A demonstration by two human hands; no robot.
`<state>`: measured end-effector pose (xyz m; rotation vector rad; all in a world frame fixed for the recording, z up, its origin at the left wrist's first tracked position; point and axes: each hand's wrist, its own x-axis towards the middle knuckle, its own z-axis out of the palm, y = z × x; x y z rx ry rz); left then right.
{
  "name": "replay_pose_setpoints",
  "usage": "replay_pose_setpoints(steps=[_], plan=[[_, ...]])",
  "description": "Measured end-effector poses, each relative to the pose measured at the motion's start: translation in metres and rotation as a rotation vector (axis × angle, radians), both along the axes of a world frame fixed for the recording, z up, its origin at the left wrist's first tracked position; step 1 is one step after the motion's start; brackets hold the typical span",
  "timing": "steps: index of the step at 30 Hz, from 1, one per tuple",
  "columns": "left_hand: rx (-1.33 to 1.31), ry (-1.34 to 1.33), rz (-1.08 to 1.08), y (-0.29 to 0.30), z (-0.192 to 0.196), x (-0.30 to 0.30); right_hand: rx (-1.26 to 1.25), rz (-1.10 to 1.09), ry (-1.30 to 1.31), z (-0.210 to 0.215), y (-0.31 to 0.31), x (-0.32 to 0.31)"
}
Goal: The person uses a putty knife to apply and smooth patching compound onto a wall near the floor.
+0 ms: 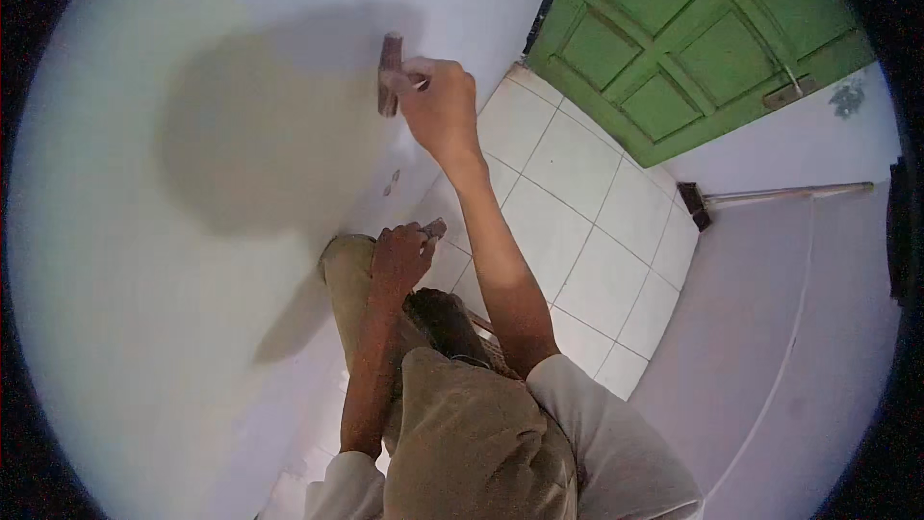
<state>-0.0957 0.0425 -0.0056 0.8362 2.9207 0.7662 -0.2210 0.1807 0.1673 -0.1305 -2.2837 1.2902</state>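
My right hand (440,106) is raised to the pale wall (87,260) on the left, its fingers closed on a short brown strip that looks like folded sandpaper (390,77). The strip is upright at the wall surface, beside the hand's shadow. Lower down, my left hand (399,258) is closed near my bent knee, in khaki trousers (351,279). From its fingers sticks out a small grey-brown piece (436,229), whose kind I cannot make out.
White floor tiles (549,221) stretch to the right of my arms. A green panelled door (674,39) stands at the upper right. A long-handled brush or broom (695,205) leans by the lilac wall (751,327). A dark object (445,323) is beside my legs.
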Motion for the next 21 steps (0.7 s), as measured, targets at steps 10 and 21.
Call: replay_pose_setpoints(steps=[10, 21], plan=[[0.025, -0.146, 0.010, 0.006, 0.008, -0.002, 0.085, -0.111, 0.334, -0.051, -0.019, -0.019], [-0.012, -0.080, 0.005, 0.000, 0.009, -0.002, 0.100, -0.075, 0.466, -0.010, -0.035, 0.003]])
